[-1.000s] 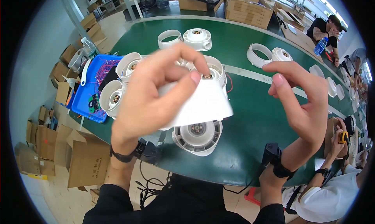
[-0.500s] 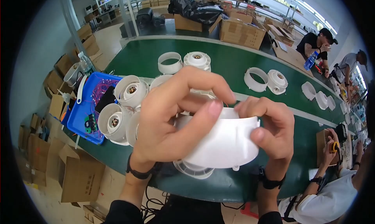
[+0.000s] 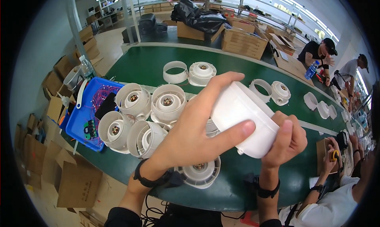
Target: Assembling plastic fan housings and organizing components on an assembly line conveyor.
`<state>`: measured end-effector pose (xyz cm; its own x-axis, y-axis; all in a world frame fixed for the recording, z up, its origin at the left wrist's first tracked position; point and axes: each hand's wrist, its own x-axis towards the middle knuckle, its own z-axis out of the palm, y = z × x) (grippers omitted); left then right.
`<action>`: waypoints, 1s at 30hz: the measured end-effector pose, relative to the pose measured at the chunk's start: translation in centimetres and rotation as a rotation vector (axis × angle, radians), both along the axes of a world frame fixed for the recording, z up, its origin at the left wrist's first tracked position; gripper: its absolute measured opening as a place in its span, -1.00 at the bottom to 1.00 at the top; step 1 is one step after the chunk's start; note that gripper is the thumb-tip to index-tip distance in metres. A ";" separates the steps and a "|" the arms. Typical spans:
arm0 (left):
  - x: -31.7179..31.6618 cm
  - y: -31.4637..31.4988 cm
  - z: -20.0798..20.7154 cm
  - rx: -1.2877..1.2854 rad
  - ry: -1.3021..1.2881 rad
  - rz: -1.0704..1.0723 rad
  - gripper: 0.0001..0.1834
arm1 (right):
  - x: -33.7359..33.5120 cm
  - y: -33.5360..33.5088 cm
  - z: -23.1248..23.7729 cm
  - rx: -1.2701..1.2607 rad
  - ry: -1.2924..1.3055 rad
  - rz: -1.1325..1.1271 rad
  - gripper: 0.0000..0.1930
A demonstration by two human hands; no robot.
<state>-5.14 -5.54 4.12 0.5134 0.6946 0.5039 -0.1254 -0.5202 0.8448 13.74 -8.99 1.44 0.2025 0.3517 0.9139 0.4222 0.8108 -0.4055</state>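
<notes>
Between my hands, above the green table (image 3: pixel 233 187), a white plastic ring-shaped housing (image 3: pixel 247 118) is held tilted, its outer wall toward me. My left hand (image 3: pixel 198 126) grips its left side, thumb across the wall and fingers over the far rim. The fingers of my right hand (image 3: pixel 285 142) are curled round its lower right edge. Below my left wrist lies a white round motor base (image 3: pixel 200 173). To the left stand several white housings with motors inside, among them one (image 3: pixel 168 102) and another (image 3: pixel 146 138) partly behind my left forearm.
A blue tray (image 3: pixel 81 118) at left holds red wires, a black piece and a green circuit board (image 3: pixel 90 129). Farther back are a loose white ring (image 3: pixel 175 72) and a motor base (image 3: pixel 202 73). Co-workers are along the right; cardboard boxes (image 3: pixel 243 41) stand behind.
The housing has been turned and tilted between my hands, moving slightly right. My left hand has spread along its side, and my right has shifted to its lower right edge.
</notes>
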 end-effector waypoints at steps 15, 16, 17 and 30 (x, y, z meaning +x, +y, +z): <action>0.8 0.4 -0.7 -0.410 -0.112 -0.277 0.12 | 1.7 1.2 -1.3 -0.046 0.361 0.673 -0.58; 0.9 0.6 -0.5 -0.460 -0.121 -0.240 0.19 | 1.8 2.0 -0.8 0.055 0.204 0.437 -0.61; 0.9 0.8 -0.4 -0.459 -0.122 -0.248 0.19 | 2.0 2.4 -0.5 0.153 0.048 0.199 -0.62; 0.5 1.4 -0.2 -0.209 -0.158 -0.042 0.02 | 3.5 2.6 0.2 -0.100 -0.142 0.469 -0.57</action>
